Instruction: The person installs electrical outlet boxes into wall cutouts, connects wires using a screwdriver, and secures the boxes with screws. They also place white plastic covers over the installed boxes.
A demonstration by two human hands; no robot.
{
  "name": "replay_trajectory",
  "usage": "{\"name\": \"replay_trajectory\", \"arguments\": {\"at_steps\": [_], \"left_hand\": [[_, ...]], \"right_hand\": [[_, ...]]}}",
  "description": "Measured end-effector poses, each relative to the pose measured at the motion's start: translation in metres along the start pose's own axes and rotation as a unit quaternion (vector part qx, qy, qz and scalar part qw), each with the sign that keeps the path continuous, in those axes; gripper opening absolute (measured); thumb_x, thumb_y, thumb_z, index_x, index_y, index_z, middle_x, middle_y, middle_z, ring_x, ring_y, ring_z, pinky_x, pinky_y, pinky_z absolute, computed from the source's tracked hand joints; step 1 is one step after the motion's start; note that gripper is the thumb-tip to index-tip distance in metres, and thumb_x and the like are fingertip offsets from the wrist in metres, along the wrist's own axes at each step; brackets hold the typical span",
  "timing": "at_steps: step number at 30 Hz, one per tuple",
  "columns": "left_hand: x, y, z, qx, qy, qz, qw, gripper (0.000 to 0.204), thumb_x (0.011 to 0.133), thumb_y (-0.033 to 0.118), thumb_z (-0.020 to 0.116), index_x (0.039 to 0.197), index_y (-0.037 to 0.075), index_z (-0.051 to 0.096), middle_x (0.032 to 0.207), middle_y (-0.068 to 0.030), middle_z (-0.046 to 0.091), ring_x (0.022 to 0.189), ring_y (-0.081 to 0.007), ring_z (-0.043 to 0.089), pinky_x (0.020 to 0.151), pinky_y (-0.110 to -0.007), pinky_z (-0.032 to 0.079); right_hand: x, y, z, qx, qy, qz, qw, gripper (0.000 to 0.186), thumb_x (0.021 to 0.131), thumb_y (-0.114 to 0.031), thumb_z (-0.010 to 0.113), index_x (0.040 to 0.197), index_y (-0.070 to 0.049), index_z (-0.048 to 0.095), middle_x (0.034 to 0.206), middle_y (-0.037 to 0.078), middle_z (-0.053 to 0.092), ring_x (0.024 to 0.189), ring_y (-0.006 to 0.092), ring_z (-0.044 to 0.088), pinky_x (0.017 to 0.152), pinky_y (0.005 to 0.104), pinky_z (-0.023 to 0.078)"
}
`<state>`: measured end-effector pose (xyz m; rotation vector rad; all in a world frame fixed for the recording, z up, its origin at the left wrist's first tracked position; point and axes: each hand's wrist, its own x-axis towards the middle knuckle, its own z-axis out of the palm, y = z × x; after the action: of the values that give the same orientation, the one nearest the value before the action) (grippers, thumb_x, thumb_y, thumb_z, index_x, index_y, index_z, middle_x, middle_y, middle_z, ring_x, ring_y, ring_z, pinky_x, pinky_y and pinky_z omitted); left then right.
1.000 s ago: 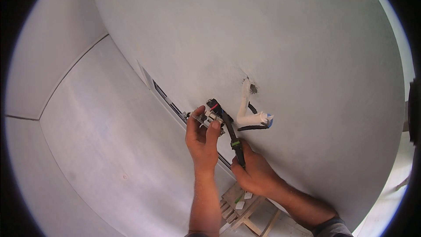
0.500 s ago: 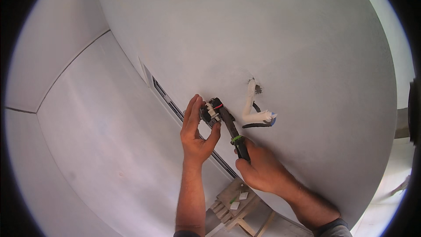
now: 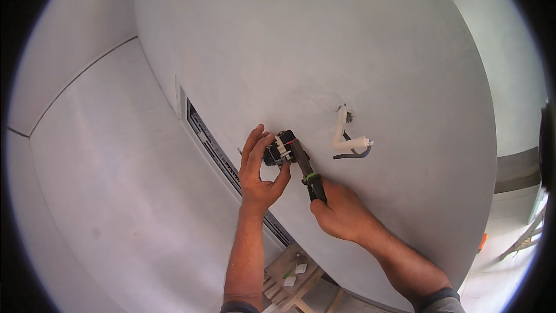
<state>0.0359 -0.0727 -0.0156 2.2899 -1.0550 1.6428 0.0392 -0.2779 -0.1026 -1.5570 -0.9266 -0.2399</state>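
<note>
My left hand [image 3: 258, 171] grips a small black and cream electrical fitting [image 3: 277, 148] between its thumb and fingers, in front of the pale wall. A red bit shows at the fitting's right side. My right hand [image 3: 341, 211] is wrapped round the black-and-green handle of a hand tool [image 3: 309, 178]. The tool's broad dark shaft slants up and left, and its tip meets the fitting; I cannot make out its exact kind. To the right, a bundle of cables in a cream sleeve [image 3: 340, 133] hangs from a rough hole [image 3: 349, 117] in the wall, with dark strands bent beneath it.
Left of my hands, a long dark slot [image 3: 214, 148] runs diagonally along the wall. Below stands a wooden stool [image 3: 289, 261] bearing white square pieces [image 3: 300, 268] and a green item. At the far right are an orange object [image 3: 482, 241] and a ladder-like frame [image 3: 524, 237].
My view has shifted, so the hole and cables appear farther right and the stool lower. Both hands keep their grips; the tool's tip stays at the fitting.
</note>
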Motion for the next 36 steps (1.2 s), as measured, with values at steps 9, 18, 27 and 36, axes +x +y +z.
{"name": "replay_trajectory", "arguments": {"at_steps": [9, 18, 27, 36], "left_hand": [[-0.010, -0.012, 0.014, 0.042, 0.022, 0.001, 0.999, 0.084, 0.077, -0.003, 0.076, 0.153, -0.003, 0.040, 0.147, -0.0262, 0.052, 0.130, -0.0376, 0.059, 0.104, -0.044, 0.053], [-0.012, 0.003, 0.011, 0.049, -0.025, -0.055, 0.997, 0.080, 0.086, -0.004, 0.072, 0.157, -0.002, 0.035, 0.147, -0.0277, 0.053, 0.136, -0.0362, 0.055, 0.110, -0.044, 0.049], [-0.012, -0.003, 0.011, 0.105, -0.048, 0.005, 0.993, 0.077, 0.088, -0.006, 0.068, 0.156, -0.005, 0.032, 0.154, -0.0308, 0.044, 0.142, -0.0416, 0.047, 0.112, -0.046, 0.046], [-0.007, 0.011, 0.015, 0.005, -0.008, -0.048, 0.999, 0.078, 0.079, -0.002, 0.078, 0.147, 0.000, 0.038, 0.141, -0.0243, 0.053, 0.139, -0.0381, 0.051, 0.107, -0.040, 0.054]], "right_hand": [[0.013, 0.017, 0.016, 0.069, 0.026, 0.005, 0.997, 0.026, 0.089, -0.013, 0.054, 0.107, 0.006, 0.053, 0.089, 0.027, 0.064, 0.081, 0.0451, 0.064, 0.079, 0.0531, 0.049], [0.008, 0.024, 0.020, -0.014, 0.050, -0.021, 0.998, 0.038, 0.088, -0.006, 0.055, 0.121, 0.010, 0.049, 0.095, 0.030, 0.063, 0.087, 0.0452, 0.066, 0.082, 0.0492, 0.052], [0.006, 0.015, 0.016, -0.011, 0.019, 0.000, 1.000, 0.044, 0.086, -0.006, 0.055, 0.124, 0.014, 0.042, 0.092, 0.033, 0.062, 0.087, 0.0483, 0.065, 0.081, 0.0514, 0.050], [0.005, 0.023, 0.010, 0.079, 0.004, -0.001, 0.997, 0.048, 0.086, -0.011, 0.061, 0.128, 0.008, 0.046, 0.088, 0.017, 0.059, 0.079, 0.0296, 0.064, 0.074, 0.0456, 0.051]]}}
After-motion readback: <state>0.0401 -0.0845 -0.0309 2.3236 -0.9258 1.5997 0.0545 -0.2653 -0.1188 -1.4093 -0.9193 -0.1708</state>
